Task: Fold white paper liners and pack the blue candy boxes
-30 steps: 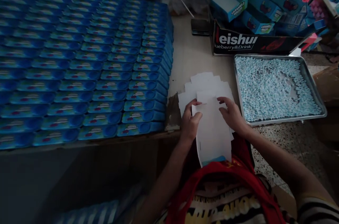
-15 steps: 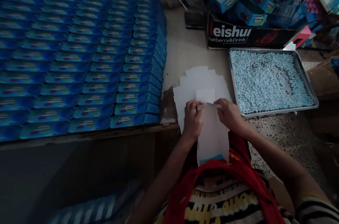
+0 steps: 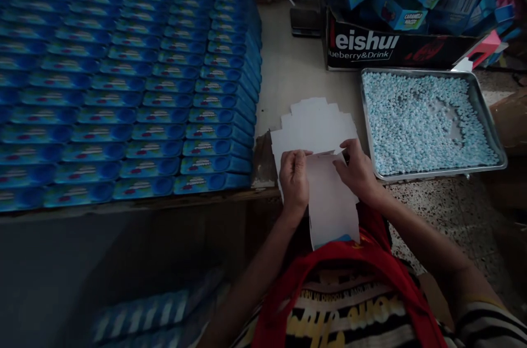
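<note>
A partly folded cardboard box, white inside with a bit of blue at its near end, lies between my hands at the table's edge. Fingers pressed together, my left hand grips its far left corner. At the far right corner my right hand has thumb and forefinger curved around the box's side wall. Beneath and beyond it a stack of flat white cardboard blanks with stepped edges rests on the table.
Rows of blue boxes cover the table's left side. A metal tray of small pale-blue candies sits to the right. Behind it, a black carton holds open blue boxes. A dark flat object lies near the carton.
The small flap standing up between my hands at the box's far end has gone down. My right fingers have spread a little, and the view has shifted slightly.
</note>
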`<control>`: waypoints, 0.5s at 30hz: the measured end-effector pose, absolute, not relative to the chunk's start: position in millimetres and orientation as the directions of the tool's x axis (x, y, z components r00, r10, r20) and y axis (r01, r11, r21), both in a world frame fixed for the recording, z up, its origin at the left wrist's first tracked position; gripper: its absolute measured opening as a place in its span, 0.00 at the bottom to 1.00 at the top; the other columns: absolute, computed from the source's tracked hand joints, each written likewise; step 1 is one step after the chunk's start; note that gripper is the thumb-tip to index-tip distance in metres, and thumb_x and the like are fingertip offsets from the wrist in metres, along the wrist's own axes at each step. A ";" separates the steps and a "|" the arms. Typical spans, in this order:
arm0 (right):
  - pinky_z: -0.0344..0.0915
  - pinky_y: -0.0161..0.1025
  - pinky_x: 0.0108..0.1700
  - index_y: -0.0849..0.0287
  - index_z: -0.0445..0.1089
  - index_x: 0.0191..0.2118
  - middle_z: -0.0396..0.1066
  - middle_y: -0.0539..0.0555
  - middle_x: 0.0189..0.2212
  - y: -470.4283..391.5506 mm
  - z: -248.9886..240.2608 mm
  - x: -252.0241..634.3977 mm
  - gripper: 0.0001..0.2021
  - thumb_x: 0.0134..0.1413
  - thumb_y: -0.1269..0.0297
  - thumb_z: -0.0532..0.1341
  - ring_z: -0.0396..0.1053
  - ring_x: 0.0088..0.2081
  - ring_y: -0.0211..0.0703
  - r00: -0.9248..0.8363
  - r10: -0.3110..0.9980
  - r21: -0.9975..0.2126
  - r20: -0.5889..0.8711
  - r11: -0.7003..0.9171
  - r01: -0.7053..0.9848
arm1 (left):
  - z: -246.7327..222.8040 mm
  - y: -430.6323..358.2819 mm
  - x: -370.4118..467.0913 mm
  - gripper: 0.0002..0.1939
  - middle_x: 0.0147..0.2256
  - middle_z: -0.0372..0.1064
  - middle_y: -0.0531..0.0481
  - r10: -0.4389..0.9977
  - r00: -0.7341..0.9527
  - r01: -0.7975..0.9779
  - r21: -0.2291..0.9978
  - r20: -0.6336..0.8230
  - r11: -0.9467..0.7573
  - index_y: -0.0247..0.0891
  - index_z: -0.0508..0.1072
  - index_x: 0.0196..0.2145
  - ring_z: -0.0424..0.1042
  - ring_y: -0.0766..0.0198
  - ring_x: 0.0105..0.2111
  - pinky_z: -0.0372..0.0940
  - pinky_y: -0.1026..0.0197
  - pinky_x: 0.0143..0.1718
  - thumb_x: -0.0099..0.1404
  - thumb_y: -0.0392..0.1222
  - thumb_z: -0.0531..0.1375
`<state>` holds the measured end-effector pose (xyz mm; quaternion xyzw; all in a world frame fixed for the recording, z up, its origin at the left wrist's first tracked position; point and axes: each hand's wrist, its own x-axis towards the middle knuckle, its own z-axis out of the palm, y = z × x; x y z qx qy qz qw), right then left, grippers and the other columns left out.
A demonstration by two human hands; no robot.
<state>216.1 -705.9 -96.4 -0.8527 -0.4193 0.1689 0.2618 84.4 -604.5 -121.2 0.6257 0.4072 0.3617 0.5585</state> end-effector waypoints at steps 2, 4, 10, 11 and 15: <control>0.62 0.39 0.40 0.60 0.59 0.60 0.73 0.50 0.32 -704.6 -95.9 217.4 0.25 0.55 0.68 0.58 0.71 0.34 0.47 0.602 0.794 -0.611 -0.090 -0.521 0.596 | -119.7 -602.1 85.1 0.17 0.37 0.68 0.48 0.917 0.395 0.147 0.989 -0.046 -0.014 0.40 0.75 0.33 0.70 0.59 0.42 0.62 0.57 0.50 0.73 0.51 0.55; 0.60 0.37 0.39 0.60 0.59 0.62 0.73 0.48 0.31 -703.5 -93.8 222.2 0.29 0.53 0.69 0.59 0.70 0.33 0.45 0.551 0.828 -0.625 -0.101 -0.484 0.612 | -120.6 -600.2 86.1 0.11 0.36 0.69 0.50 0.918 0.381 0.154 0.987 -0.108 0.052 0.40 0.75 0.37 0.70 0.60 0.40 0.63 0.58 0.47 0.69 0.49 0.59; 0.62 0.35 0.38 0.60 0.68 0.59 0.76 0.51 0.36 -704.4 -78.9 244.4 0.24 0.57 0.63 0.66 0.71 0.34 0.41 0.401 0.892 -0.654 -0.210 -0.433 0.620 | -130.1 -595.8 86.1 0.16 0.41 0.71 0.50 0.870 0.458 0.215 0.972 -0.181 0.089 0.41 0.74 0.43 0.72 0.59 0.45 0.65 0.58 0.50 0.56 0.33 0.59; 0.63 0.35 0.39 0.60 0.70 0.59 0.77 0.53 0.37 -701.9 -74.5 246.6 0.22 0.60 0.60 0.65 0.72 0.36 0.41 0.370 0.900 -0.649 -0.231 -0.426 0.630 | -131.6 -594.3 85.8 0.18 0.42 0.71 0.50 0.862 0.481 0.236 0.971 -0.157 0.045 0.41 0.74 0.42 0.71 0.59 0.46 0.65 0.57 0.52 0.53 0.30 0.58; 0.64 0.41 0.46 0.59 0.78 0.53 0.79 0.62 0.45 -671.7 -56.9 247.6 0.17 0.66 0.55 0.62 0.74 0.47 0.50 0.277 0.924 -0.395 -0.262 -0.365 0.843 | -134.7 -588.7 85.8 0.22 0.39 0.68 0.50 0.840 0.535 0.304 0.949 -0.094 -0.088 0.41 0.73 0.41 0.70 0.58 0.42 0.65 0.55 0.50 0.48 0.26 0.58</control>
